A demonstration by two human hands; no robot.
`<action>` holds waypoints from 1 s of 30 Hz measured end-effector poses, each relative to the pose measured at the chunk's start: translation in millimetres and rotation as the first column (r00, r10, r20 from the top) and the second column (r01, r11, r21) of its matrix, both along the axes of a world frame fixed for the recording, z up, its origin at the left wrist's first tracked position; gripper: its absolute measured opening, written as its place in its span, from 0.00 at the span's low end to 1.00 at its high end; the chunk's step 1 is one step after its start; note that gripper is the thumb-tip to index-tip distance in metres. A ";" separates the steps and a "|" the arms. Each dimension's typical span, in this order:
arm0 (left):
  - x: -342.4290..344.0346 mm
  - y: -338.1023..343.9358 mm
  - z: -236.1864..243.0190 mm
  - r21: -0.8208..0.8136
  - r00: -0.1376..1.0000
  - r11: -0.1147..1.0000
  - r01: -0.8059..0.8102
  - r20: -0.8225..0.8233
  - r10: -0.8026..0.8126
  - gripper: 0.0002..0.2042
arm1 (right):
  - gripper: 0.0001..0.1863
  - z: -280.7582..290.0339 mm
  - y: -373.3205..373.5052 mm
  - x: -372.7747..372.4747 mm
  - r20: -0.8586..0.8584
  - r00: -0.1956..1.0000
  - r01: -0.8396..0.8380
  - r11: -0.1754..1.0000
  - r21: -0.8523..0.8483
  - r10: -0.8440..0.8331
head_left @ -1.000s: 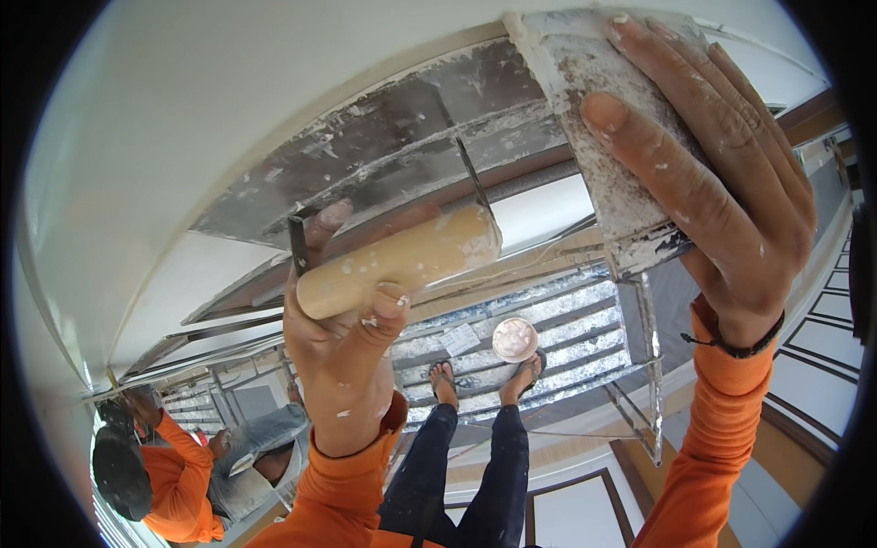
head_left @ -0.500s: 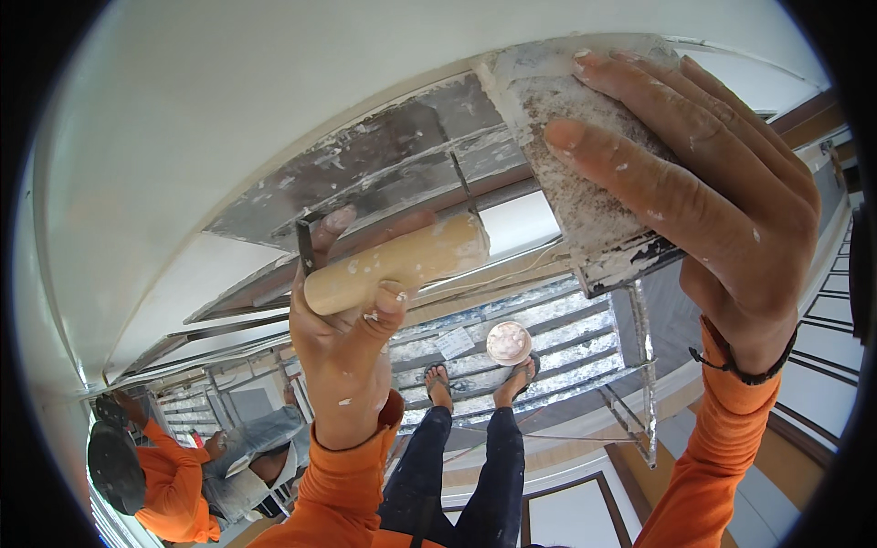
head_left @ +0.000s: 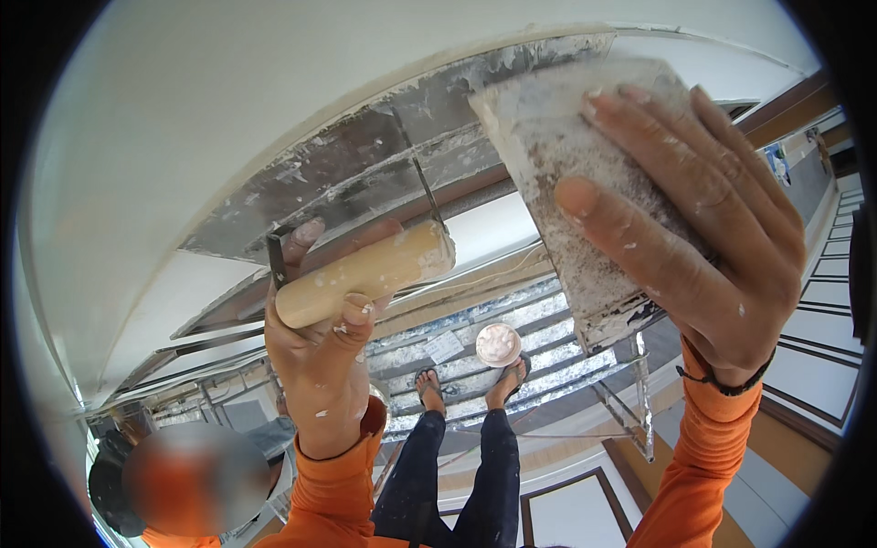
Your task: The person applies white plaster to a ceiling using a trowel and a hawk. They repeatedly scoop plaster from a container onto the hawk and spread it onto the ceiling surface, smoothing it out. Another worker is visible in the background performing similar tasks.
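Observation:
My left hand (head_left: 315,384) is closed around the pale wooden handle of a plastering trowel (head_left: 333,173). Its long, plaster-smeared metal plate lies along the curved white surface overhead. In my right hand (head_left: 713,201) is a wide, flat scraper (head_left: 585,247), crusted with dried plaster. The fingers are spread over its face, while the thumb is mostly hidden behind it. The scraper's upper left part overlaps the trowel's plate in view; whether the two touch I cannot tell.
A smooth white surface (head_left: 228,82) curves overhead. Below, my feet stand on a splattered slatted scaffold platform (head_left: 557,365) beside a tub of pale plaster (head_left: 499,345). Scaffold bars (head_left: 644,402) rise at its right. At lower left is another person in orange (head_left: 183,484), partly blurred.
My left hand and the trowel have shifted left. The scraper has dropped slightly and turned, showing more of the trowel's far right edge. Both hands keep their hold.

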State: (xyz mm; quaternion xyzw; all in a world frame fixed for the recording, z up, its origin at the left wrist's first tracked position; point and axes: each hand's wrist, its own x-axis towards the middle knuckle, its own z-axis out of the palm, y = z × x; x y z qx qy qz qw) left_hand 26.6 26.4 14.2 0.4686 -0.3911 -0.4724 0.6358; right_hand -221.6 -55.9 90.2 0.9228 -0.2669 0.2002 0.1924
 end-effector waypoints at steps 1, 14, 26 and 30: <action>2.1 0.6 -1.8 0.001 1.000 1.000 0.019 -0.002 -0.019 0.31 | 0.21 -1.8 -2.8 0.6 0.022 1.000 -0.019 1.000 -0.025 0.020; -2.0 0.5 0.9 0.052 0.995 0.994 -0.097 0.034 0.095 0.40 | 0.20 3.8 -26.5 11.7 -0.042 0.993 -0.116 0.992 -0.058 0.113; -6.4 0.0 1.0 0.005 0.999 0.999 -0.037 -0.013 0.037 0.37 | 0.22 26.0 -13.6 -11.0 -0.082 0.991 -0.101 0.991 0.088 0.109; -3.9 -1.0 0.2 -0.029 0.999 0.999 -0.019 -0.033 0.018 0.34 | 0.22 29.1 -14.5 -3.8 -0.100 0.987 -0.113 0.986 0.124 0.126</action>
